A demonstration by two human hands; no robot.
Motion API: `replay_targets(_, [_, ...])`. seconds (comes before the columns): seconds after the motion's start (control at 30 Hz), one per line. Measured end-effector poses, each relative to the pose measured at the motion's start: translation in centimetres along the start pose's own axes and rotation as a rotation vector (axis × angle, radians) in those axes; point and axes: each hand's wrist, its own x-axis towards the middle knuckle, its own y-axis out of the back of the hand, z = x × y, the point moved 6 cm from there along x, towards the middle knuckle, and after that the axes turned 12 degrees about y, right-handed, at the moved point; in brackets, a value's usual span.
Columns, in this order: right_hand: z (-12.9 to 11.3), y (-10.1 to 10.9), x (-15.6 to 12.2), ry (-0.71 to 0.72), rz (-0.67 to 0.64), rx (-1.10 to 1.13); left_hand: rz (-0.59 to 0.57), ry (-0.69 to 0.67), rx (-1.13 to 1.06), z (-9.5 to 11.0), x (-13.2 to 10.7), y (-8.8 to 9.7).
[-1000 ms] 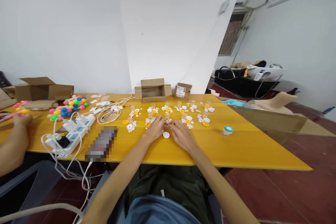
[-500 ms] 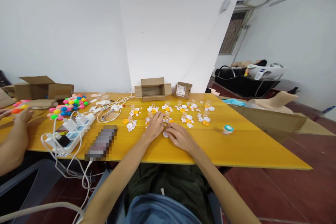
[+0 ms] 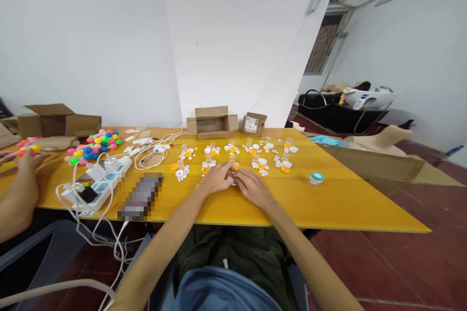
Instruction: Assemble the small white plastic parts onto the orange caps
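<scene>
My left hand (image 3: 215,180) and my right hand (image 3: 251,187) rest close together on the yellow table (image 3: 343,204), fingertips nearly meeting over a small white piece that is mostly hidden between them. Both hands have their fingers curled in a pinch. Just beyond my fingers lie several small white and orange caps (image 3: 255,155) and tiny clear cups, spread in loose groups. A clear cup with a teal lid (image 3: 315,178) stands alone to the right.
A white power strip (image 3: 98,184) with chargers and cables lies at the left, next to a blurred phone (image 3: 140,197). Coloured balls (image 3: 95,146) and cardboard boxes (image 3: 213,122) sit further back. Another person's hand (image 3: 22,175) works at the far left.
My hands drew together over the white piece that lay between them, and now cover it. The other person's hand shifted slightly at the left.
</scene>
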Motion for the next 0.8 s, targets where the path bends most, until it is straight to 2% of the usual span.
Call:
replay_targets(0.2, [0.7, 0.3, -0.2, -0.055, 0.063, 0.028, -0.088, -0.093, 0.062, 0.4, -0.4, -0.5])
replay_targets(0.5, [1.0, 0.2, -0.4, -0.081, 0.08, 0.043, -0.102, -0.077, 0.139, 0.0, 0.0, -1.3])
replay_targets(0.8, [1.0, 0.1, -0.4, -0.068, 0.057, 0.078, -0.113, -0.106, 0.126, 0.2, -0.1, -1.1])
